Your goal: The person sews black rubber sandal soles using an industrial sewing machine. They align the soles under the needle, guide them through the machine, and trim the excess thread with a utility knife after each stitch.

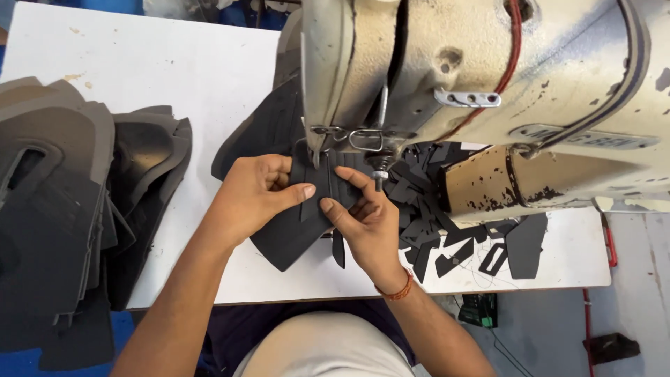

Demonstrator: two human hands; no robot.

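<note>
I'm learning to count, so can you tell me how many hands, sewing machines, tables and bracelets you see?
Hands: 2, the left hand and the right hand, both on a dark cut piece
Sewing machines: 1, the cream sewing machine
Tables: 1, the white table
Bracelets: 1, an orange bracelet
Total: 5

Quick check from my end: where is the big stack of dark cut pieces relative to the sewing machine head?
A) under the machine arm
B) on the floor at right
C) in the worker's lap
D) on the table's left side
D: the stack of dark cut pieces sits on the left of the white table, well apart from the sewing machine head; only small scraps lie under the arm.
</note>
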